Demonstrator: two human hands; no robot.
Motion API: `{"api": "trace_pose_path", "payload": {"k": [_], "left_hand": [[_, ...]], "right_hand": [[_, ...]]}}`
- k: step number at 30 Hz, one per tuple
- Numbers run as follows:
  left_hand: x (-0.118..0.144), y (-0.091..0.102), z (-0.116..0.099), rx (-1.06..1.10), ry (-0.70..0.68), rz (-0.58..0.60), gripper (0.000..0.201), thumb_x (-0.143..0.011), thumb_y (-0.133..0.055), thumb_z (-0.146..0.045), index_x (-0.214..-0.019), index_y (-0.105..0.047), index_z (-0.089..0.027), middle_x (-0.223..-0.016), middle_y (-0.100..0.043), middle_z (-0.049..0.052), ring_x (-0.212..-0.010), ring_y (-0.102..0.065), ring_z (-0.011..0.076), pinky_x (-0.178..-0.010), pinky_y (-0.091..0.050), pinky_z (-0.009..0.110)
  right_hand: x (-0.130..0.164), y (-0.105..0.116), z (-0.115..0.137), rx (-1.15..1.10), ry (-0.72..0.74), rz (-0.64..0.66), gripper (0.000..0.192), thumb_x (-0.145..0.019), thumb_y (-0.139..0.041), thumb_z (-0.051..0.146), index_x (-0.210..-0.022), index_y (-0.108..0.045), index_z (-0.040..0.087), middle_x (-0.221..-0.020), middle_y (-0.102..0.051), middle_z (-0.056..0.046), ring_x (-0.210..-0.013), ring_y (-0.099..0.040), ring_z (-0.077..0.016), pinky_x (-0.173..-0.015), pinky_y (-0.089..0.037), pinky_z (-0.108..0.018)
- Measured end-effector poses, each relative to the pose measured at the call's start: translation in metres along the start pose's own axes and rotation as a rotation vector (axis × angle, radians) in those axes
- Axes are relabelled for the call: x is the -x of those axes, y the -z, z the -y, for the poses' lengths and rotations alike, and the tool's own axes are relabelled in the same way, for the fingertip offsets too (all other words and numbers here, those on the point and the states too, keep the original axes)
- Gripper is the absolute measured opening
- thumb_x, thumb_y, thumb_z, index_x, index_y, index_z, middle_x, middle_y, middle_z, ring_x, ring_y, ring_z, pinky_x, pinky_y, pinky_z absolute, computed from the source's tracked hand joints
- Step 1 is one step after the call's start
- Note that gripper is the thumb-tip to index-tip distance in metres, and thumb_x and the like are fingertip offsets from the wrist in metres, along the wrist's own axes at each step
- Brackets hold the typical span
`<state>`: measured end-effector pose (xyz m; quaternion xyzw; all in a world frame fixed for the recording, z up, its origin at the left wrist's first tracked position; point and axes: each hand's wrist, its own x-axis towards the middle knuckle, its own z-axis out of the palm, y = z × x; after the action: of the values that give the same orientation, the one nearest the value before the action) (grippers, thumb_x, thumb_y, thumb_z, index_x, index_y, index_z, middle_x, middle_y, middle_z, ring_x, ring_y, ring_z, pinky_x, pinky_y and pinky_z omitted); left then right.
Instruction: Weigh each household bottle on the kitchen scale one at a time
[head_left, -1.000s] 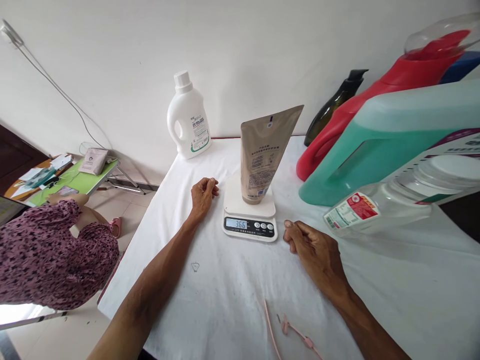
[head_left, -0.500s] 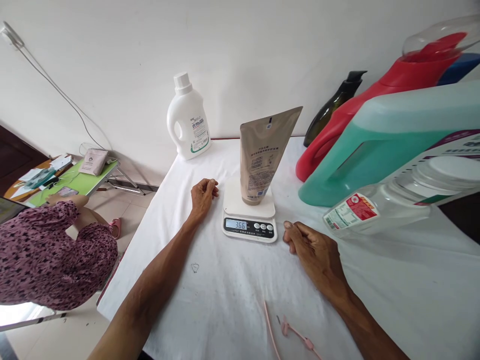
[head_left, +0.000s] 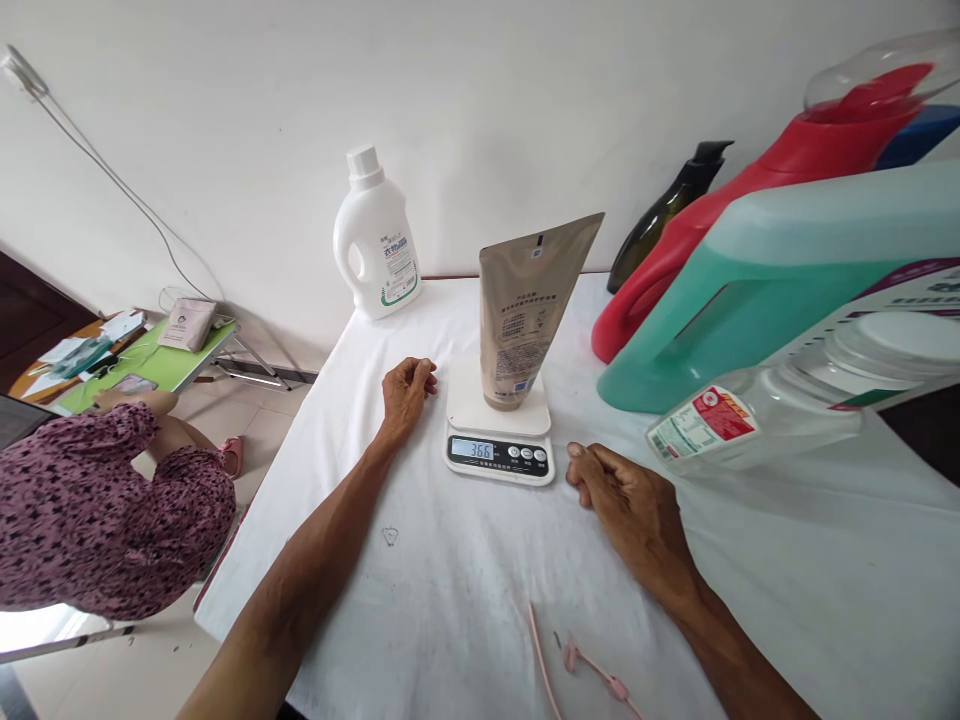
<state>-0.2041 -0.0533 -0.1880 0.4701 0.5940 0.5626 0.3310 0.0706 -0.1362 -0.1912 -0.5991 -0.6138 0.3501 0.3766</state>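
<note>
A white digital kitchen scale [head_left: 499, 462] stands on the cloth-covered table, its display reading 366. Upright on its platform is a brown squeeze tube [head_left: 523, 310], cap end down, the wide flat end leaning slightly right. My left hand [head_left: 407, 395] rests on the cloth to the left of the scale, fingers curled in, apart from it. Close to the scale's right front corner lies my right hand [head_left: 626, 500], also curled with the thumb against the fingers. Nothing shows in either hand, and neither touches the tube.
A white detergent bottle [head_left: 379, 240] stands at the back left. Crowded on the right are a dark pump bottle [head_left: 667, 215], a red jug [head_left: 780, 165], a green jug [head_left: 705, 290] and a clear bottle [head_left: 765, 410]. A pink cord [head_left: 592, 665] lies in front. Someone sits at far left [head_left: 112, 500].
</note>
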Motion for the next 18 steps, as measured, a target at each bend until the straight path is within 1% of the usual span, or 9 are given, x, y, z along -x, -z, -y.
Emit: {"api": "trace_pose_path", "payload": {"k": [4, 6, 7, 9, 10, 12, 14, 16, 18], "left_hand": [[0.004, 0.002, -0.006, -0.011, -0.013, -0.025, 0.038, -0.095, -0.062, -0.054, -0.085, -0.069, -0.018, -0.074, -0.067, 0.003, -0.064, -0.064, 0.0154, -0.062, -0.049, 0.029], [0.01, 0.002, -0.02, -0.016, -0.072, -0.044, 0.041, -0.096, -0.061, -0.058, -0.1, -0.07, -0.019, -0.087, -0.071, 0.006, -0.075, -0.068, 0.018, -0.069, -0.052, 0.031], [0.014, 0.001, -0.03, -0.012, -0.121, -0.033, 0.043, -0.096, -0.062, -0.06, -0.11, -0.069, -0.019, -0.098, -0.073, 0.008, -0.085, -0.071, 0.0202, -0.076, -0.054, 0.033], [0.022, -0.004, -0.052, -0.001, -0.229, 0.041, 0.057, -0.089, -0.073, -0.061, -0.13, -0.063, -0.022, -0.123, -0.072, 0.013, -0.11, -0.071, 0.0257, -0.093, -0.055, 0.038], [0.026, -0.008, -0.063, -0.009, -0.272, 0.092, 0.067, -0.083, -0.081, -0.06, -0.135, -0.061, -0.023, -0.134, -0.068, 0.015, -0.121, -0.068, 0.0289, -0.1, -0.054, 0.041], [0.029, -0.021, -0.078, -0.061, -0.314, 0.191, 0.079, -0.069, -0.094, -0.055, -0.135, -0.062, -0.023, -0.145, -0.064, 0.017, -0.132, -0.062, 0.0347, -0.108, -0.051, 0.046], [0.029, -0.035, -0.085, -0.138, -0.292, 0.268, 0.07, -0.064, -0.1, -0.046, -0.122, -0.069, -0.022, -0.134, -0.07, 0.016, -0.123, -0.066, 0.0364, -0.102, -0.055, 0.047], [0.027, -0.048, -0.082, -0.187, -0.234, 0.324, 0.048, -0.069, -0.097, -0.041, -0.106, -0.074, -0.021, -0.111, -0.078, 0.012, -0.104, -0.073, 0.0335, -0.087, -0.058, 0.043], [0.023, -0.056, -0.076, -0.2, -0.186, 0.334, 0.033, -0.074, -0.093, -0.041, -0.094, -0.077, -0.021, -0.096, -0.08, 0.009, -0.088, -0.074, 0.0298, -0.075, -0.058, 0.039]], "right_hand": [[-0.002, -0.001, -0.002, -0.011, 0.012, 0.0, 0.054, -0.096, -0.05, 0.066, -0.062, -0.055, 0.025, -0.051, -0.053, 0.001, -0.05, -0.051, -0.0157, -0.052, -0.037, -0.028], [-0.002, -0.001, -0.002, -0.029, 0.0, 0.002, 0.055, -0.096, -0.049, 0.067, -0.062, -0.055, 0.025, -0.051, -0.052, 0.001, -0.049, -0.05, -0.0155, -0.05, -0.037, -0.027], [-0.003, -0.001, -0.001, -0.036, -0.003, 0.003, 0.055, -0.097, -0.049, 0.067, -0.062, -0.054, 0.025, -0.05, -0.051, 0.002, -0.049, -0.049, -0.0153, -0.05, -0.036, -0.027], [-0.003, 0.0, 0.0, -0.045, 0.003, 0.005, 0.055, -0.097, -0.049, 0.067, -0.061, -0.053, 0.025, -0.05, -0.05, 0.002, -0.048, -0.048, -0.0151, -0.05, -0.036, -0.027], [-0.003, 0.0, 0.0, -0.048, 0.009, 0.006, 0.056, -0.097, -0.049, 0.067, -0.061, -0.052, 0.025, -0.051, -0.05, 0.002, -0.049, -0.048, -0.0151, -0.05, -0.036, -0.027], [-0.004, 0.001, 0.001, -0.05, 0.022, 0.009, 0.056, -0.097, -0.049, 0.068, -0.06, -0.052, 0.025, -0.051, -0.05, 0.001, -0.049, -0.048, -0.0153, -0.05, -0.038, -0.027], [-0.004, 0.002, 0.002, -0.045, 0.029, 0.008, 0.058, -0.097, -0.048, 0.069, -0.06, -0.051, 0.025, -0.051, -0.05, 0.001, -0.049, -0.049, -0.0158, -0.05, -0.038, -0.027], [-0.004, 0.004, 0.003, -0.038, 0.036, 0.004, 0.06, -0.097, -0.047, 0.071, -0.059, -0.05, 0.025, -0.051, -0.05, 0.001, -0.048, -0.049, -0.016, -0.049, -0.038, -0.027], [-0.004, 0.005, 0.003, -0.037, 0.047, 0.002, 0.062, -0.097, -0.046, 0.073, -0.059, -0.049, 0.025, -0.05, -0.05, 0.001, -0.047, -0.048, -0.0162, -0.048, -0.038, -0.028]]}}
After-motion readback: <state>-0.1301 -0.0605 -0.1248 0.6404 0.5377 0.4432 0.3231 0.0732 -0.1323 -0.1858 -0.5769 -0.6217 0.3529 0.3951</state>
